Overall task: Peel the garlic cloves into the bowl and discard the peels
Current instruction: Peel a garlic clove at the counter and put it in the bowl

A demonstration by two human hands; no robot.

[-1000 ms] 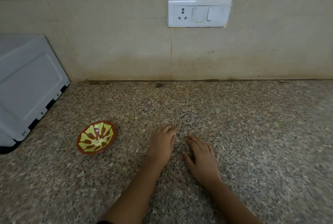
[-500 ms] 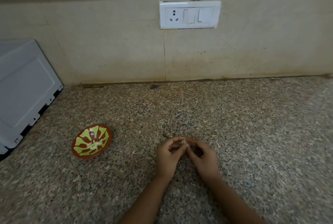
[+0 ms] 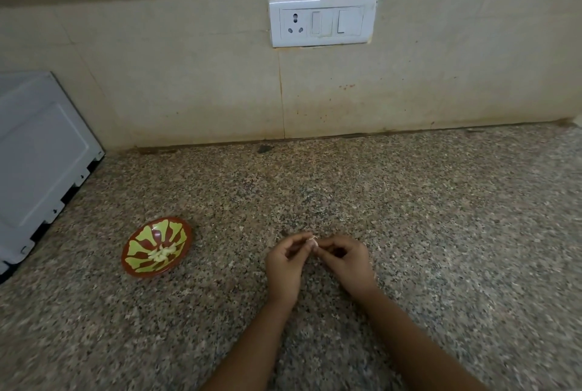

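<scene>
**Mid-peel, slip risk**

Near the worktop's (image 3: 441, 264) front edge, left grip (image 3: 283, 266) and right grip (image 3: 345, 263) both pinch one garlic clove (image 3: 312, 242) at the fingertips. Risk — the small clove may slip and roll off the front edge; peel flakes could scatter. Bowl (image 3: 138, 242) with peeled cloves (image 3: 162, 253) sits well apart, toward the left edge.

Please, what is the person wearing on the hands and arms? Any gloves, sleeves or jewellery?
Nothing. The left hand and right hand are bare: no gloves, rings or watch. The left forearm and right forearm are uncovered to the frame's edge; no sleeve shows.
</scene>
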